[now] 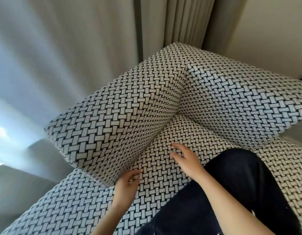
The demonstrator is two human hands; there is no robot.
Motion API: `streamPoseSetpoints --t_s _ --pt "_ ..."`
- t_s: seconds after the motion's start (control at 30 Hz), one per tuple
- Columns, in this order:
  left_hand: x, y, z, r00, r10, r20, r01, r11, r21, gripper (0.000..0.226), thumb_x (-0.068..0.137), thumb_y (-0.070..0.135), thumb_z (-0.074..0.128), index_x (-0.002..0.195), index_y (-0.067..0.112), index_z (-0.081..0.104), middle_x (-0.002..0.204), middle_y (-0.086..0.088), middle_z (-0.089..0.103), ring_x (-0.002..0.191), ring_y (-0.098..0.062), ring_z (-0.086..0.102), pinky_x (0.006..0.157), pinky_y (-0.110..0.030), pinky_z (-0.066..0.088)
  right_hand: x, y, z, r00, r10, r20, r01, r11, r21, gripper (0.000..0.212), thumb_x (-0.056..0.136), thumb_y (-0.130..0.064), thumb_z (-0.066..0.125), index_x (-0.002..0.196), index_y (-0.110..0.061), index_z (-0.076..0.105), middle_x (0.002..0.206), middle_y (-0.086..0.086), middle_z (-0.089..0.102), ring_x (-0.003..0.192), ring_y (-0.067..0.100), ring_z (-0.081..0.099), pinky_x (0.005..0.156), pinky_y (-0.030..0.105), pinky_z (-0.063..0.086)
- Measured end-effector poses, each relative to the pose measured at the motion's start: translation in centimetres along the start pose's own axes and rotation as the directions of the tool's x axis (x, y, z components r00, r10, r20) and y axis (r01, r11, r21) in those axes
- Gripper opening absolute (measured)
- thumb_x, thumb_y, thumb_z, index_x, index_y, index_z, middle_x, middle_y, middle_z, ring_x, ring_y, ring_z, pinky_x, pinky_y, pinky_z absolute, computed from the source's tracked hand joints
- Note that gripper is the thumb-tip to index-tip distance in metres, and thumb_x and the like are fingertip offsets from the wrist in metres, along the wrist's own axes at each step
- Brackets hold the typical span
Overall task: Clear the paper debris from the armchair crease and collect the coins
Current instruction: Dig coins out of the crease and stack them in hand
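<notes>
Armchair crease [153, 141] shows no paper debris or coins — right hand [185, 158] rests spread and slack on the seat [163, 189], left hand [128, 181] curls at the crease's near end, contents unclear — collection seemingly all ahead.

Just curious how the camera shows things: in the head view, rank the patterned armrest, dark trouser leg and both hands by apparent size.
1. Patterned armrest, largest.
2. Dark trouser leg, though nearer the camera.
3. Right hand and left hand look alike; the left's fingers are curled, so no ranking between them.
</notes>
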State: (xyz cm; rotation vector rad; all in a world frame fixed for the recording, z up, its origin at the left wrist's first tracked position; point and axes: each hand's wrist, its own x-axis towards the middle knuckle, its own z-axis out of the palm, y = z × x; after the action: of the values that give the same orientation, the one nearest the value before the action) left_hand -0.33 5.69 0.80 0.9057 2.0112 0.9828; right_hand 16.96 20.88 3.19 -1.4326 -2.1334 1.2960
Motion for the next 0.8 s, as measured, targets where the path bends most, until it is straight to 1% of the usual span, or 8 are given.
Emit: streamPoseSetpoints --t_s 0.1,0.2,0.33,0.47,0.53,0.67,0.73,0.8 --pt "-1.0 -0.6 0.1 0.999 -0.001 -0.040 0.001 1.000 0.003 0.030 0.088 0.007 0.060 0.113 0.023 0.061 0.115 0.013 0.055 0.115 -0.010 0.050 0.099 -0.027 0.039 -0.3 -0.2 -0.2 0.998 0.012 0.069 -0.015 0.999 0.032 0.042 0.096 -0.030 0.050 0.137 -0.022 0.045 0.139 -0.008 0.048 0.129 0.007 0.041 0.106 0.024 0.030" --pt "-1.4 -1.5 0.3 0.998 0.009 -0.063 -0.002 0.994 0.105 0.043 0.086 0.011 0.062 0.128 0.018 0.054 0.135 0.007 0.047 0.129 -0.014 0.039 0.110 -0.035 0.031 -0.7 -0.2 -0.1 0.990 0.017 0.139 -0.016 1.000 -0.007 0.038 0.096 -0.031 0.051 0.133 -0.023 0.049 0.133 -0.009 0.053 0.121 0.006 0.047 0.105 0.027 0.036" --pt "-1.3 -2.6 0.5 0.997 -0.014 -0.072 0.035 0.958 0.286 0.067 0.089 0.023 0.059 0.147 0.014 0.027 0.152 -0.001 0.027 0.140 -0.018 0.021 0.116 -0.034 0.016 -0.9 -0.5 0.1 0.986 0.012 0.169 -0.006 0.999 -0.038 0.036 0.095 -0.035 0.051 0.130 -0.025 0.051 0.123 -0.011 0.057 0.107 0.001 0.052 0.091 0.017 0.037" --pt "-0.7 -3.1 1.3 0.997 -0.062 -0.036 0.072 0.874 0.481 0.086 0.089 0.042 0.052 0.150 0.014 0.000 0.158 -0.002 0.004 0.144 -0.020 0.003 0.116 -0.033 -0.001 -1.0 -0.7 0.4 0.987 0.019 0.160 -0.015 0.999 -0.028 0.034 0.094 -0.033 0.052 0.127 -0.025 0.053 0.118 -0.013 0.058 0.102 -0.001 0.052 0.081 0.012 0.036" --pt "0.0 -2.9 1.5 0.992 -0.121 -0.021 0.115 0.859 0.498 0.091 0.087 0.050 0.052 0.150 0.015 -0.004 0.158 -0.003 0.001 0.145 -0.023 0.001 0.116 -0.036 -0.001 -1.0 -0.8 0.5 0.987 0.025 0.161 -0.021 0.999 -0.027 0.034 0.094 -0.033 0.052 0.127 -0.025 0.053 0.114 -0.015 0.057 0.098 -0.003 0.052 0.076 0.008 0.035" --pt "1.5 -2.2 1.4 0.973 -0.230 0.009 0.200 0.862 0.466 0.094 0.084 0.059 0.051 0.151 0.018 -0.001 0.158 -0.005 0.002 0.144 -0.027 0.005 0.116 -0.042 0.005 -0.9 -0.8 0.7 0.985 0.043 0.167 -0.041 0.999 -0.017 0.034 0.095 -0.031 0.053 0.128 -0.024 0.053 0.113 -0.014 0.057 0.095 -0.005 0.051 0.072 0.005 0.036" --pt "2.0 -1.7 1.6 0.966 -0.260 0.016 0.218 0.842 0.494 0.094 0.083 0.061 0.050 0.151 0.019 0.000 0.158 -0.006 0.001 0.145 -0.028 0.003 0.116 -0.044 0.003 -1.0 -0.8 0.9 0.984 0.049 0.172 -0.045 0.999 -0.023 0.035 0.095 -0.031 0.052 0.129 -0.023 0.053 0.111 -0.015 0.056 0.093 -0.006 0.051 0.071 0.005 0.036" --pt "2.9 -1.0 1.8 0.945 -0.327 0.023 0.279 0.838 0.469 0.094 0.083 0.063 0.049 0.151 0.018 0.000 0.158 -0.006 0.000 0.145 -0.029 -0.001 0.116 -0.047 -0.002 -1.1 -0.9 1.0 0.983 0.050 0.175 -0.045 0.998 -0.032 0.036 0.095 -0.031 0.052 0.129 -0.023 0.052 0.109 -0.016 0.056 0.093 -0.006 0.051 0.069 0.006 0.036"
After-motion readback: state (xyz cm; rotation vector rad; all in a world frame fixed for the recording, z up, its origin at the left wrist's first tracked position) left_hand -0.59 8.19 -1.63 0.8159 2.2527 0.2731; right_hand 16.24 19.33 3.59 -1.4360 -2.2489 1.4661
